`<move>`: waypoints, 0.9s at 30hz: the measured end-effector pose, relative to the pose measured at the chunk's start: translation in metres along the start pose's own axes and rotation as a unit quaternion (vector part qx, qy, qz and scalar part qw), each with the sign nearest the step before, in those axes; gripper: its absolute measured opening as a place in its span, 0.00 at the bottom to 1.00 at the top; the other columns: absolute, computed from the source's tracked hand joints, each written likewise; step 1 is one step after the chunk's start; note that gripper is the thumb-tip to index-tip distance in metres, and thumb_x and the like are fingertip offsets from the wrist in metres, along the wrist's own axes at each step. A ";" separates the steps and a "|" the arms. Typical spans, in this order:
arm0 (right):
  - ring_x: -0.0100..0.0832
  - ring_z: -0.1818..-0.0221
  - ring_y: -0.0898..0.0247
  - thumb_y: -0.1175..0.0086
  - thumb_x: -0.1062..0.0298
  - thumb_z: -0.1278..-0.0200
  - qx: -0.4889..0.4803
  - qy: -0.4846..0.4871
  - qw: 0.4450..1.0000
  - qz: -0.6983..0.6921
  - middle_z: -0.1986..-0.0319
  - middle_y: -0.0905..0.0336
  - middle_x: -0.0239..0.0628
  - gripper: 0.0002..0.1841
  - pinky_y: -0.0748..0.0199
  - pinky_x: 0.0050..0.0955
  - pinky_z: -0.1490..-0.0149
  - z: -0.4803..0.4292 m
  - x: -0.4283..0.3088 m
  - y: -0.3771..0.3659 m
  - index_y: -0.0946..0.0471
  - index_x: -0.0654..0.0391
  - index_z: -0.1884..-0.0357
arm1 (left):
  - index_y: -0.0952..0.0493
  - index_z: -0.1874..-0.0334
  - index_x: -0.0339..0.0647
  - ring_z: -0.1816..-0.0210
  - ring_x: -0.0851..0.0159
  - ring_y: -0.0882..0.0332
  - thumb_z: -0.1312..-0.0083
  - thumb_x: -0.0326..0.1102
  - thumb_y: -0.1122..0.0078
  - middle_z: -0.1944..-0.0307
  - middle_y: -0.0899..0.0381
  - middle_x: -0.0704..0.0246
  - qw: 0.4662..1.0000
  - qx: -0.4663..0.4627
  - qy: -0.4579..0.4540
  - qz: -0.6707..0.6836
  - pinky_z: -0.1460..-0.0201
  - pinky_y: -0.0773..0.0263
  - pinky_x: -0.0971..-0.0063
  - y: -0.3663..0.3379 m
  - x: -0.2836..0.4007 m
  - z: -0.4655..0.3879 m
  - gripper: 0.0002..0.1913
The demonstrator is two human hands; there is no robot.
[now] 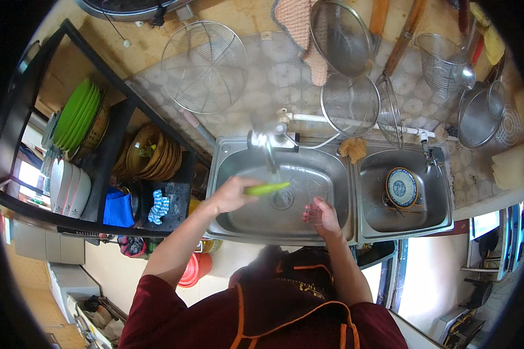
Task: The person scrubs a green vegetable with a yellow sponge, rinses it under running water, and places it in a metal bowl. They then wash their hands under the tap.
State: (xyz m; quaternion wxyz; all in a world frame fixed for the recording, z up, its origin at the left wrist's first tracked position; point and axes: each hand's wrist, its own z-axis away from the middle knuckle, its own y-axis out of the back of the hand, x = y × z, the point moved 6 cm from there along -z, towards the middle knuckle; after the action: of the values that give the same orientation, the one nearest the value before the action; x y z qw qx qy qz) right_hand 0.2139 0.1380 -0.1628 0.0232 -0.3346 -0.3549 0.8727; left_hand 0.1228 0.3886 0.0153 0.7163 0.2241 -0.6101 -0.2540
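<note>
My left hand (235,194) is closed around a long light-green vegetable (267,188), perhaps a pepper, above the left part of the large stainless steel sink basin (253,222). The vegetable points right, below the faucet (268,150), near whose spout water seems to run. Over the basin's right side, my right hand (322,217) is held with bent fingers apart and nothing in it; it looks wet. The drain (282,198) lies between the two hands, partly below the vegetable.
In the smaller right basin (377,220) rests a patterned bowl (401,187). A brown scrubber or cloth (353,149) lies on the rim between the basins. Wire strainers (350,104) hang on the tiled wall. A black shelf (126,118) with green plates (78,115) and brown bowls (146,150) stands at left.
</note>
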 end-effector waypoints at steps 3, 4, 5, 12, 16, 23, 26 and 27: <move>0.36 0.69 0.18 0.44 0.58 0.28 -0.003 0.013 1.000 0.014 0.66 0.18 0.40 0.13 0.15 0.37 0.65 -0.002 0.002 0.002 0.28 0.54 0.49 | 0.20 0.40 0.40 0.54 0.57 0.20 0.45 0.19 0.33 0.49 0.20 0.63 0.951 0.124 -0.176 -0.222 0.48 0.22 0.66 0.002 0.039 0.005 0.27; 0.36 0.69 0.18 0.45 0.59 0.28 0.006 0.012 1.000 0.012 0.66 0.18 0.40 0.13 0.15 0.37 0.65 -0.002 0.002 0.001 0.28 0.54 0.49 | 0.19 0.41 0.41 0.53 0.55 0.20 0.47 0.19 0.33 0.50 0.21 0.62 0.945 0.135 -0.162 -0.251 0.47 0.22 0.65 0.004 0.042 0.010 0.27; 0.36 0.69 0.18 0.45 0.59 0.27 0.016 0.011 1.000 0.010 0.66 0.18 0.40 0.13 0.15 0.37 0.65 -0.002 0.001 0.002 0.28 0.55 0.48 | 0.19 0.42 0.41 0.52 0.53 0.21 0.49 0.19 0.33 0.51 0.22 0.62 0.938 0.145 -0.146 -0.280 0.47 0.22 0.63 0.007 0.043 0.017 0.28; 0.36 0.69 0.18 0.44 0.59 0.28 0.003 0.008 1.000 0.025 0.66 0.18 0.41 0.13 0.15 0.38 0.65 0.007 -0.006 -0.011 0.27 0.54 0.49 | 0.23 0.41 0.36 0.47 0.48 0.24 0.48 0.20 0.36 0.51 0.24 0.55 0.888 0.199 -0.213 -0.356 0.44 0.24 0.59 -0.026 0.034 -0.012 0.28; 0.36 0.69 0.18 0.43 0.58 0.28 0.011 0.018 1.000 0.015 0.67 0.18 0.39 0.12 0.15 0.38 0.65 0.007 -0.008 0.000 0.26 0.52 0.50 | 0.26 0.41 0.32 0.46 0.45 0.25 0.44 0.23 0.34 0.48 0.24 0.51 0.929 0.219 -0.156 -0.254 0.41 0.25 0.57 -0.018 0.051 -0.003 0.26; 0.37 0.70 0.17 0.43 0.59 0.29 -0.008 0.025 1.000 0.002 0.67 0.18 0.39 0.11 0.15 0.37 0.66 0.008 -0.003 0.002 0.26 0.52 0.52 | 0.22 0.44 0.34 0.50 0.47 0.24 0.48 0.19 0.32 0.51 0.23 0.55 0.914 0.268 -0.149 -0.265 0.45 0.25 0.58 0.024 0.024 0.038 0.26; 0.36 0.69 0.17 0.43 0.60 0.29 0.021 0.015 1.000 0.015 0.66 0.18 0.39 0.12 0.15 0.37 0.67 0.004 0.003 0.000 0.27 0.52 0.49 | 0.21 0.47 0.34 0.52 0.48 0.23 0.49 0.19 0.30 0.55 0.22 0.57 0.898 0.296 -0.158 -0.283 0.48 0.25 0.59 0.018 0.030 0.024 0.24; 0.37 0.69 0.17 0.43 0.60 0.29 0.018 0.014 1.000 0.018 0.65 0.18 0.39 0.13 0.15 0.38 0.66 0.003 0.002 -0.001 0.27 0.52 0.48 | 0.20 0.48 0.34 0.52 0.48 0.23 0.49 0.19 0.30 0.56 0.22 0.57 0.897 0.303 -0.156 -0.281 0.48 0.25 0.59 0.015 0.029 0.020 0.23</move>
State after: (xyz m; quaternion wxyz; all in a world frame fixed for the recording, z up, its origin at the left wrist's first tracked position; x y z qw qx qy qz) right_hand 0.2102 0.1373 -0.1622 0.0185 -0.3522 -0.3327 0.8746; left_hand 0.1085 0.3808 0.0498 0.4076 0.5501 -0.6732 -0.2795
